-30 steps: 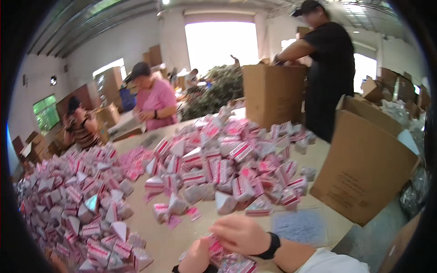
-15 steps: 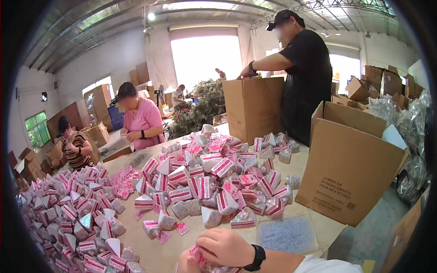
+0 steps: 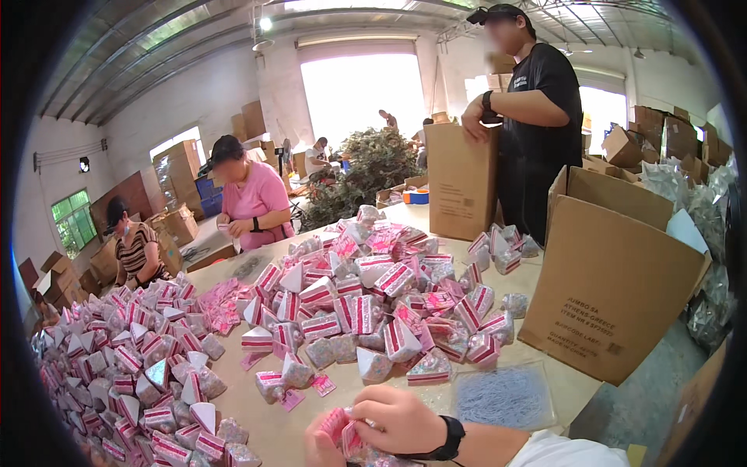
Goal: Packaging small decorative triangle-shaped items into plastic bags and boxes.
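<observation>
At the lower edge, my left hand [image 3: 319,442] is closed round a cake-slice-shaped ornament [image 3: 352,444], pink and white with glittery sides. A pink printed tag [image 3: 334,425] lies against it between my two hands. My right hand [image 3: 395,420], with a black watch at the wrist, pinches at the ornament and tag from the right; its fingertips are partly hidden. Just beyond my hands lies a heap of similar ornaments [image 3: 373,311], several with pink tags among them. To the right is a shallow clear tray [image 3: 502,397] of thin pale-blue strands.
A larger ornament pile [image 3: 132,373] fills the left side, beside a stack of loose pink tags [image 3: 219,305]. An open carton [image 3: 607,288] stands at the right. Across the table, a person in black [image 3: 541,117] handles another carton [image 3: 459,183]; a person in pink [image 3: 257,194] works at left.
My hands have shifted slightly, and more of the pink tag shows. The whole view has swung a little left. The person in black stands more upright, and a blue-and-orange tape roll has come into sight.
</observation>
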Tool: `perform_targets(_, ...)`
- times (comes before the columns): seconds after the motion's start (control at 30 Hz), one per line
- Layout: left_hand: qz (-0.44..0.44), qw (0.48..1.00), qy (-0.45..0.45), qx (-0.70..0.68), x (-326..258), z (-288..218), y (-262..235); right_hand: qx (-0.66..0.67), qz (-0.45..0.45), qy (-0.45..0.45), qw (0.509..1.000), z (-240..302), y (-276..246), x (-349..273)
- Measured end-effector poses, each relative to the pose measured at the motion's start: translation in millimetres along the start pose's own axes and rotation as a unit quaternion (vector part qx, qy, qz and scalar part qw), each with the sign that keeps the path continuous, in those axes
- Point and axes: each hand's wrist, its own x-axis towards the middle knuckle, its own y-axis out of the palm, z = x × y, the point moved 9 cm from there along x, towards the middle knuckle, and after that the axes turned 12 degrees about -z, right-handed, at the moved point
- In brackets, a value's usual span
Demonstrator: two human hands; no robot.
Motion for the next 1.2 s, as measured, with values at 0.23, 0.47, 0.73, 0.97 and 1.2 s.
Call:
perform_targets(0.23,0.013,0.998,0.061,-0.031,-2,-12,18,-0.004,-0.031,0.022,0.999,-4,2,-3)
perform_targets(0.47,0.139,0.975,-0.010,0.176,1,8,18,0.003,0.055,0.031,0.998,-22,9,-7)
perform_targets(0.73,0.089,0.985,-0.030,0.145,-7,2,9,-0.027,0.024,-0.053,0.998,0,12,-4)
perform_targets(0.97,0.056,0.980,0.030,0.186,-1,2,4,-0.049,0.013,-0.092,0.994,4,13,-4)
perform_targets(1.2,0.031,0.971,0.087,0.220,4,-12,5,-0.055,-0.047,-0.120,0.990,17,3,-4)
